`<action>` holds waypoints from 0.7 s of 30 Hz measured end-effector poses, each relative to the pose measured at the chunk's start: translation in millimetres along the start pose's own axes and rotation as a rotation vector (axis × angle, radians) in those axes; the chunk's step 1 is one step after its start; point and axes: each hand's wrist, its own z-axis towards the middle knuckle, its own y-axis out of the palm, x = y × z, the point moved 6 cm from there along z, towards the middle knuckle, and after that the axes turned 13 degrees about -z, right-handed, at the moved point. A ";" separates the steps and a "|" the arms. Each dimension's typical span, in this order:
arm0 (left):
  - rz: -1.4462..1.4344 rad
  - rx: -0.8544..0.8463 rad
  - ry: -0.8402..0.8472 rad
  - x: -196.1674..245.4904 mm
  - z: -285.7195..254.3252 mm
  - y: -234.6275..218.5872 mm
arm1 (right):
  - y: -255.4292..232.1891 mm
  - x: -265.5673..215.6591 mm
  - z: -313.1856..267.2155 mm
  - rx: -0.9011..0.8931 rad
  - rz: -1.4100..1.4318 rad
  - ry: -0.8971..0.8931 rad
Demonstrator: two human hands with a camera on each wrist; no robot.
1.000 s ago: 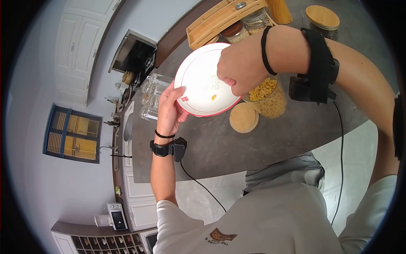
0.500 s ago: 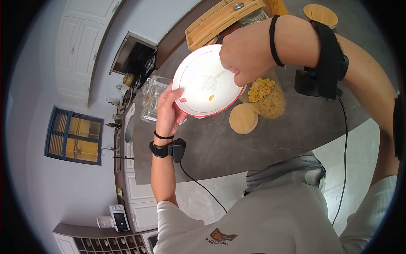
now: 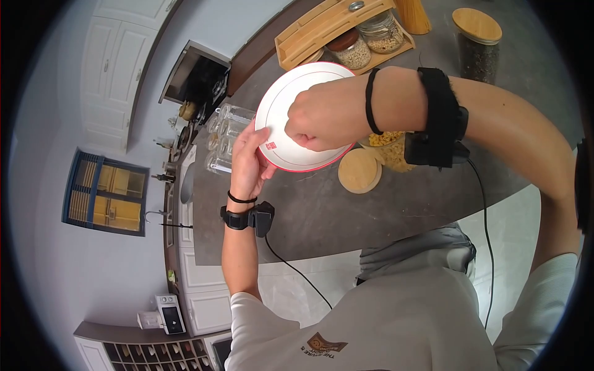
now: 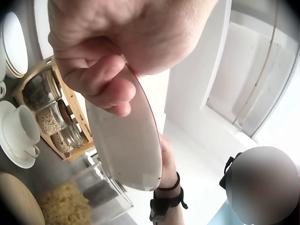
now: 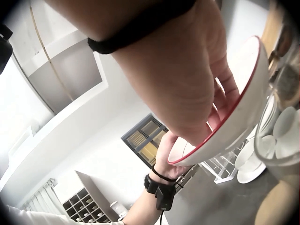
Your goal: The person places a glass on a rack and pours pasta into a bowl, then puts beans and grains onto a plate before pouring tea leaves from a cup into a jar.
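Observation:
My left hand [image 3: 245,162] grips the near-left rim of a white, red-edged bowl [image 3: 278,111], thumb on the inner side. Its curled fingers lie against the outside in the left wrist view, where the bowl [image 4: 124,140] is tilted. Over the bowl's inside is my right hand [image 3: 331,114], bent downward; its fingertips are hidden in the head view. From the right wrist, that hand [image 5: 183,75] reaches past the rim with fingers inside the bowl [image 5: 234,136]; whether they hold anything cannot be told. A clear jar of yellow pasta [image 3: 396,157] stands partly under the right wrist.
A round wooden lid [image 3: 359,171] lies beside the pasta jar. Behind the bowl is a wooden rack [image 3: 322,34] with grain jars. A dark-filled jar [image 3: 477,55] stands at the back right, glasses [image 3: 226,133] at the left. White cups and saucers [image 4: 21,136] show in the left wrist view.
My right hand first drew slightly back to the right, then moved left and down over the bowl, covering the small yellow piece seen in it before. The left hand keeps its grip.

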 end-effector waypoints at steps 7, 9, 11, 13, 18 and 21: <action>0.005 0.108 0.014 -10.6 -12.5 -32.0 | -13.4 14.9 -11.2 0.063 0.069 -0.010; 0.024 0.160 0.040 -15.1 -27.7 -43.6 | -27.7 27.6 -28.8 0.129 0.095 0.038; 0.027 0.205 0.036 -21.9 -47.6 -53.3 | -41.0 34.5 -48.3 0.121 0.102 0.112; 0.033 0.247 0.004 -32.5 -66.4 -67.6 | -45.2 40.6 -65.9 0.039 0.089 0.213; -0.015 0.268 -0.106 -66.4 -104.9 -94.2 | -33.4 62.7 -97.2 0.264 0.142 0.195; -0.042 0.320 -0.201 -85.5 -125.0 -104.3 | -34.3 69.4 -111.6 0.289 0.212 0.306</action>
